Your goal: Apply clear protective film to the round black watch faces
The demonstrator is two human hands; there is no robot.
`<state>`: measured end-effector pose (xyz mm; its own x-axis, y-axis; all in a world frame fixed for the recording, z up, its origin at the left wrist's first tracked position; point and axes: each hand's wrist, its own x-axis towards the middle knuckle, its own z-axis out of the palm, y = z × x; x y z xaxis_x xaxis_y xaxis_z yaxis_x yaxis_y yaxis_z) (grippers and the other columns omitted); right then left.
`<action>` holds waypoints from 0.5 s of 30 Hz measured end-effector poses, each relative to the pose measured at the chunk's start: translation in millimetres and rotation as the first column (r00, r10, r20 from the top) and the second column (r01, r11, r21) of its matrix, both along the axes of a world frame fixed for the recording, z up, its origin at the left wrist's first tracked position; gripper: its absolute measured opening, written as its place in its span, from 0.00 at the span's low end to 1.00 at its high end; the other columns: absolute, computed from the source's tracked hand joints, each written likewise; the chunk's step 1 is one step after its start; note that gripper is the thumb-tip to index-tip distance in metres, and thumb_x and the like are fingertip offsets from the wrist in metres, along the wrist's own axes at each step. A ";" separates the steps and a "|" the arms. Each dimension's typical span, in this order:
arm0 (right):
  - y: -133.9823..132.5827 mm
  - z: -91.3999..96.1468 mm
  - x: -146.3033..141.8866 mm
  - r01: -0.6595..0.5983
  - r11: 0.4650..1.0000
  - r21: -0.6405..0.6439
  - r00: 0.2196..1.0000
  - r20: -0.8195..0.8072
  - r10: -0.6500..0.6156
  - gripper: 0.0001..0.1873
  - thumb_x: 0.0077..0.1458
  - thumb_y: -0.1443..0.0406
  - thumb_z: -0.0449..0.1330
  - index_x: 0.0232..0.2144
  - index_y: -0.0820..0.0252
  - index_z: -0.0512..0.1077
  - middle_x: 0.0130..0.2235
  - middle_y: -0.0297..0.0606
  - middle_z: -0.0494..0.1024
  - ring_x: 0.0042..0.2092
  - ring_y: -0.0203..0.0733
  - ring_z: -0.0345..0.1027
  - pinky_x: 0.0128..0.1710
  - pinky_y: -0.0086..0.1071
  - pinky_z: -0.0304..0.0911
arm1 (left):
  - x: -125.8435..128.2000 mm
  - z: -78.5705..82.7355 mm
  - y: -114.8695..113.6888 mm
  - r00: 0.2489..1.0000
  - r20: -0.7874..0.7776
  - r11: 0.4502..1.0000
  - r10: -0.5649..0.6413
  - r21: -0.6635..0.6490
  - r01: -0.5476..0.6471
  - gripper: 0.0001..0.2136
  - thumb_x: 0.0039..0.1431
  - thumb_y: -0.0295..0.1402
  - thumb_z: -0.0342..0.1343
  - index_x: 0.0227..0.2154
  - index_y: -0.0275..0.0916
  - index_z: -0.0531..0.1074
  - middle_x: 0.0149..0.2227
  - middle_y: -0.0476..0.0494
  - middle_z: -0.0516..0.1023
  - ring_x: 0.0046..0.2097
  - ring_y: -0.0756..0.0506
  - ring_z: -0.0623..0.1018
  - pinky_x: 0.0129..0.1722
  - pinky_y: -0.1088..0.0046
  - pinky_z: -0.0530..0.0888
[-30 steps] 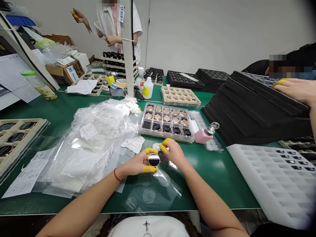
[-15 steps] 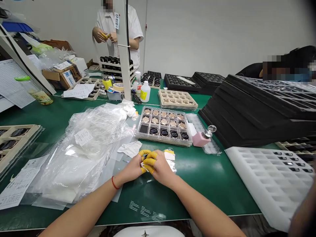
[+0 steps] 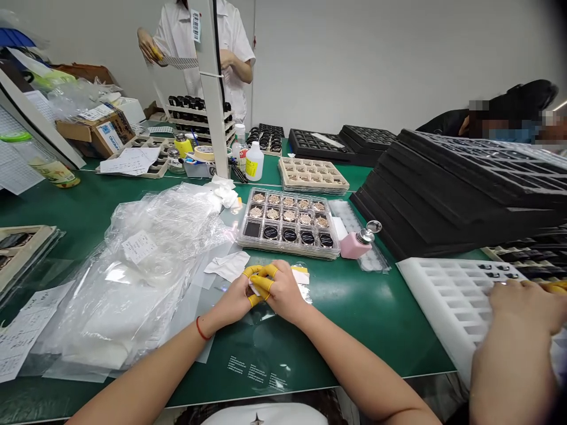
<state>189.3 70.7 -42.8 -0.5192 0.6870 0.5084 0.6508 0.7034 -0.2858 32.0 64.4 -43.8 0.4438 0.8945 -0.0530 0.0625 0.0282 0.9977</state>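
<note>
The left hand [image 3: 234, 302] and right hand [image 3: 287, 295] are pressed together over the counter [image 3: 376, 319], fingertips pinching a small white piece [image 3: 253, 288], mostly hidden. This looks like close fingertip work that calls for a steady grip. Just beyond lies a tray [image 3: 287, 247].

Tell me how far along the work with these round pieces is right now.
Looks done: four dark discs sit in the near row of the clear tray. In hand: the left hand and right hand pinch together on a small item hidden under yellow-capped fingers. Left, probably: that row's leftmost slot looks unfilled.
</note>
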 end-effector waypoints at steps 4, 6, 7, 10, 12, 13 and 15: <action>4.7 1.8 7.5 0.079 0.995 0.062 0.997 -0.030 -0.077 0.09 0.54 0.67 0.57 0.37 0.53 0.74 0.36 0.37 0.74 0.39 0.43 0.57 0.42 0.40 0.55 | 0.7 0.5 -0.8 0.998 0.047 0.996 0.033 -0.081 -0.029 0.20 0.52 0.33 0.57 0.47 0.41 0.59 0.35 0.48 0.70 0.34 0.49 0.72 0.33 0.74 0.69; -1.2 3.6 9.3 0.072 0.994 0.088 0.997 -0.013 -0.071 0.08 0.54 0.67 0.57 0.37 0.54 0.74 0.35 0.37 0.74 0.39 0.43 0.57 0.43 0.40 0.55 | -1.8 -0.6 1.2 0.996 0.039 0.995 0.085 -0.064 -0.082 0.21 0.51 0.32 0.58 0.48 0.41 0.59 0.36 0.48 0.70 0.35 0.49 0.72 0.34 0.74 0.69; -5.1 4.4 9.1 0.057 0.994 0.097 0.998 0.000 -0.057 0.09 0.54 0.68 0.57 0.37 0.54 0.74 0.35 0.37 0.74 0.39 0.43 0.57 0.44 0.41 0.55 | -3.3 -1.1 2.5 0.994 0.038 0.993 0.105 -0.050 -0.103 0.21 0.51 0.31 0.58 0.48 0.40 0.59 0.37 0.48 0.70 0.36 0.49 0.72 0.35 0.73 0.69; -12.1 5.8 6.5 0.017 0.994 0.108 0.999 0.028 -0.020 0.11 0.54 0.71 0.55 0.38 0.54 0.73 0.35 0.37 0.74 0.39 0.43 0.57 0.47 0.43 0.55 | -6.4 -1.8 5.0 0.993 0.038 0.994 0.112 -0.024 -0.111 0.21 0.51 0.30 0.57 0.48 0.40 0.60 0.38 0.47 0.70 0.36 0.49 0.72 0.35 0.74 0.69; -9.7 5.9 5.8 0.037 0.995 0.093 0.999 0.022 -0.039 0.12 0.53 0.72 0.55 0.38 0.54 0.73 0.36 0.38 0.74 0.40 0.44 0.57 0.45 0.43 0.56 | -5.7 -1.5 4.4 0.996 0.025 0.996 0.089 -0.026 -0.088 0.22 0.51 0.30 0.57 0.48 0.40 0.60 0.36 0.48 0.71 0.34 0.49 0.72 0.34 0.74 0.69; -6.8 5.6 6.0 0.052 0.995 0.083 0.998 0.016 -0.054 0.12 0.52 0.71 0.56 0.38 0.54 0.73 0.36 0.39 0.73 0.40 0.45 0.56 0.44 0.43 0.56 | -4.6 -1.4 3.5 0.997 0.018 0.997 0.075 -0.027 -0.074 0.22 0.50 0.30 0.58 0.48 0.40 0.60 0.34 0.49 0.71 0.33 0.50 0.72 0.33 0.74 0.69; -0.5 4.4 7.0 0.052 0.997 0.063 0.998 0.014 -0.053 0.12 0.51 0.71 0.56 0.38 0.55 0.73 0.37 0.40 0.73 0.40 0.46 0.56 0.42 0.42 0.57 | -2.1 -1.8 1.5 0.999 0.015 0.998 0.047 -0.031 -0.047 0.22 0.50 0.30 0.58 0.48 0.40 0.60 0.34 0.48 0.72 0.33 0.50 0.72 0.32 0.74 0.69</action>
